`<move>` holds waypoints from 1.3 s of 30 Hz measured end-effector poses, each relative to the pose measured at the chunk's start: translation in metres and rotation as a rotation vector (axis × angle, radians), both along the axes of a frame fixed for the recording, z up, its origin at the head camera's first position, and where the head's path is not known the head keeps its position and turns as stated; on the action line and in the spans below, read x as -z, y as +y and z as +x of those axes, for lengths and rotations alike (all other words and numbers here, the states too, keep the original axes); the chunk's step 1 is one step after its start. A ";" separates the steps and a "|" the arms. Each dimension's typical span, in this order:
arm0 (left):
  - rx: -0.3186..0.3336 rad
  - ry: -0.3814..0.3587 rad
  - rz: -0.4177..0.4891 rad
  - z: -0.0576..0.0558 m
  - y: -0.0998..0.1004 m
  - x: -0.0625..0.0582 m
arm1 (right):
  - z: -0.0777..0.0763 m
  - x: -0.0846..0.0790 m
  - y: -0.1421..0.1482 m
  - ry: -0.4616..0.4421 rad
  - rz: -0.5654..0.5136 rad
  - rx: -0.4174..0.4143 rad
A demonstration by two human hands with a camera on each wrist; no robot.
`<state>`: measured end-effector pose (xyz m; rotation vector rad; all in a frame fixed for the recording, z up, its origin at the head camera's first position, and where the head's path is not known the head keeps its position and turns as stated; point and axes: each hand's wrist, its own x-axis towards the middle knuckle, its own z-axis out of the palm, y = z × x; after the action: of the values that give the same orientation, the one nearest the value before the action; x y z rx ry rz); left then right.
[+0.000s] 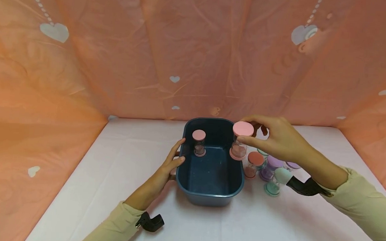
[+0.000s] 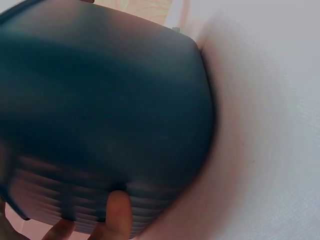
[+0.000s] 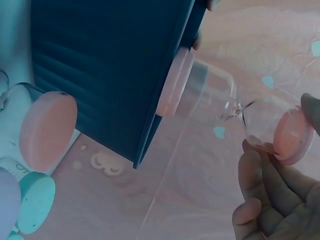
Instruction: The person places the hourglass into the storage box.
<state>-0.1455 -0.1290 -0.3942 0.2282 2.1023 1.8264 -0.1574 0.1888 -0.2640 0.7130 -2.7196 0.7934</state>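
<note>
A dark blue plastic bin (image 1: 209,195) stands on the table, ribbed on the outside in the left wrist view. My left hand (image 1: 160,176) holds its left side, with fingertips over the rim and other fingers against the outer wall. Between thumb and fingers, my right hand (image 1: 283,139) pinches a sand timer (image 1: 238,150) with pink caps and a clear glass body. This timer is held over the bin's right rim, and its lower cap overlaps the rim in the right wrist view. Inside the bin, at the far left, another pink-capped sand timer (image 1: 199,143) stands upright.
Right of the bin, several sand timers cluster on the white table (image 1: 134,143): a coral one (image 1: 255,159), a purple one (image 1: 271,167), a mint-green one (image 1: 272,187) and others partly hidden behind the right hand and wrist. A pinkish-orange sheet (image 1: 195,56) hangs behind the table.
</note>
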 end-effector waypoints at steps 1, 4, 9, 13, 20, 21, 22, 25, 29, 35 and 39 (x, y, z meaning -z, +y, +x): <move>-0.001 0.000 -0.001 0.000 0.000 -0.001 | -0.002 0.000 -0.001 -0.006 0.002 -0.001; -0.002 -0.004 0.002 0.000 -0.001 -0.001 | -0.008 -0.002 -0.007 -0.028 0.020 -0.007; -0.004 -0.004 0.013 0.001 -0.003 0.001 | -0.017 -0.004 -0.018 -0.064 0.031 -0.047; -0.006 0.001 0.022 0.001 -0.004 0.003 | -0.026 -0.004 -0.029 -0.087 0.023 -0.057; -0.011 -0.004 0.020 -0.001 -0.003 0.005 | -0.048 0.011 -0.047 -0.102 0.043 -0.099; -0.011 -0.006 0.018 -0.001 -0.003 0.005 | -0.051 0.014 -0.048 -0.108 0.053 -0.106; -0.010 -0.006 0.014 -0.001 -0.003 0.005 | -0.055 0.018 -0.050 -0.113 0.063 -0.112; -0.009 0.002 0.011 -0.001 -0.003 0.004 | -0.064 0.027 -0.054 -0.137 0.096 -0.125; -0.006 0.014 0.004 -0.001 -0.003 0.002 | -0.074 0.036 -0.058 -0.155 0.140 -0.146; 0.005 0.011 0.004 -0.001 -0.003 0.002 | -0.083 0.044 -0.058 -0.132 0.188 -0.174; 0.007 0.013 0.007 -0.001 -0.001 0.002 | -0.087 0.046 -0.058 -0.124 0.220 -0.192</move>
<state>-0.1463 -0.1302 -0.3960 0.2497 2.1018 1.8328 -0.2446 0.1308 -0.3097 1.0168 -2.9131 0.5996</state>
